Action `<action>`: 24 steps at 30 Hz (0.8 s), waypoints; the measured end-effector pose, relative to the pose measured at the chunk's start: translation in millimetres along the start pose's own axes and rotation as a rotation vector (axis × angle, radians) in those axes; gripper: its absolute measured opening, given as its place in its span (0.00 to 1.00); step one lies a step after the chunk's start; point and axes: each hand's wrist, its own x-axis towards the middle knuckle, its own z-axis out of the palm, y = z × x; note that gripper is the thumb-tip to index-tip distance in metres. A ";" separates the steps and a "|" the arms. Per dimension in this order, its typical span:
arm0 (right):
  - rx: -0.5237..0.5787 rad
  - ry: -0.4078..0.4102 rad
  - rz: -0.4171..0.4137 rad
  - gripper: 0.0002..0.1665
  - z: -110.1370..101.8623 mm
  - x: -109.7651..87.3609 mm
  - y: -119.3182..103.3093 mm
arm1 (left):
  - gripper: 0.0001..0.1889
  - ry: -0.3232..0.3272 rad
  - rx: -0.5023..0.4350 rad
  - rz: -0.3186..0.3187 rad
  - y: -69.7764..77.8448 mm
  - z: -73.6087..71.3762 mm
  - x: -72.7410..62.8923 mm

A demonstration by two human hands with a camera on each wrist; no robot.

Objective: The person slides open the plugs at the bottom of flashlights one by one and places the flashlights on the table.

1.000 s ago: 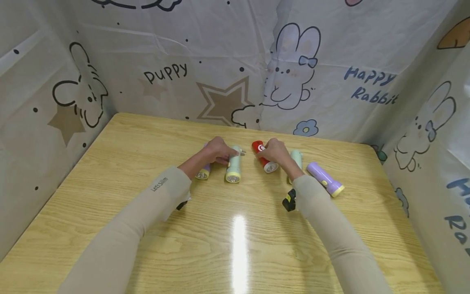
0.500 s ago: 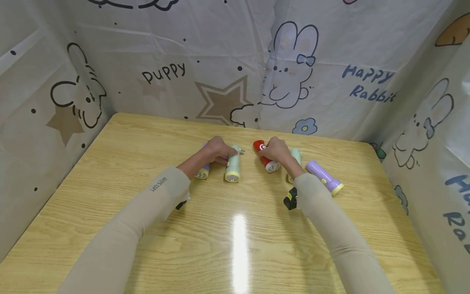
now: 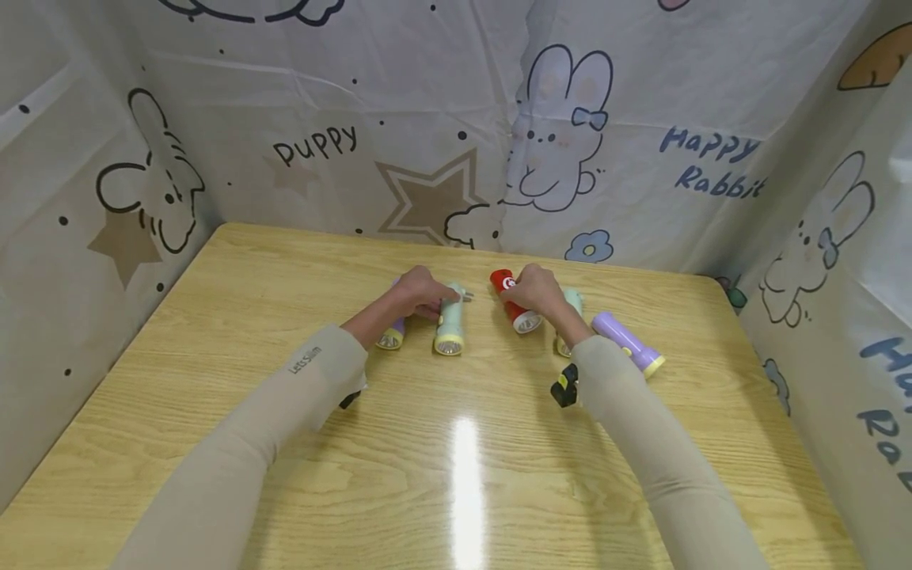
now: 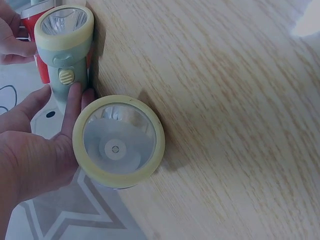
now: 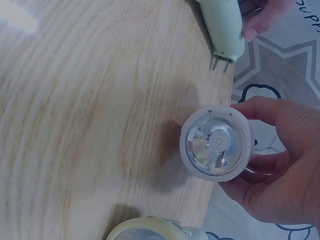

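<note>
My left hand (image 3: 422, 291) grips the back part of a pale green flashlight (image 3: 450, 321) with a yellow rim, its thumb across the top. That flashlight lies on the table, lens toward me, metal prongs out at its back end. A purple flashlight (image 4: 119, 142) with a yellow rim lies beside it, partly hidden under my left wrist in the head view. My right hand (image 3: 534, 289) holds a red flashlight (image 3: 503, 281) with a white rim; in the right wrist view the fingers and thumb (image 5: 267, 112) close around it behind the lens (image 5: 217, 143).
Right of my right hand, a second green flashlight (image 3: 572, 299) lies partly behind the wrist. Farther right, a second purple flashlight (image 3: 623, 340) lies at a slant. The wooden table (image 3: 321, 491) is enclosed by a printed cloth (image 3: 313, 71) at the back and sides.
The view shifts slightly. My right hand and the red flashlight have edged a little to the right; the left hand keeps its grip in place.
</note>
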 end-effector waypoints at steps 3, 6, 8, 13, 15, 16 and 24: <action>0.004 0.001 0.008 0.15 0.1 1.2 -0.5 | 0.31 0.012 0.007 0.000 -0.4 -0.1 0.3; 0.002 -0.001 0.013 0.15 -0.5 2.1 -0.3 | 0.29 0.026 0.015 0.003 -0.9 -0.1 1.3; 0.001 0.002 0.012 0.15 -0.7 2.2 0.0 | 0.29 0.027 0.012 0.007 -1.1 -0.6 1.4; 0.012 0.008 0.013 0.16 -1.9 0.3 0.4 | 0.28 0.037 -0.002 0.015 -1.0 -2.5 0.0; 0.013 0.010 0.017 0.16 -2.5 -0.4 0.4 | 0.27 0.044 0.001 0.019 -0.8 -3.2 0.0; 0.012 0.012 0.017 0.16 -2.7 -0.6 0.4 | 0.27 0.045 0.005 0.021 -0.7 -3.7 0.2; 0.020 0.007 0.003 0.15 -4.8 -4.5 -2.8 | 0.26 0.094 0.025 0.016 6.3 -7.9 -0.2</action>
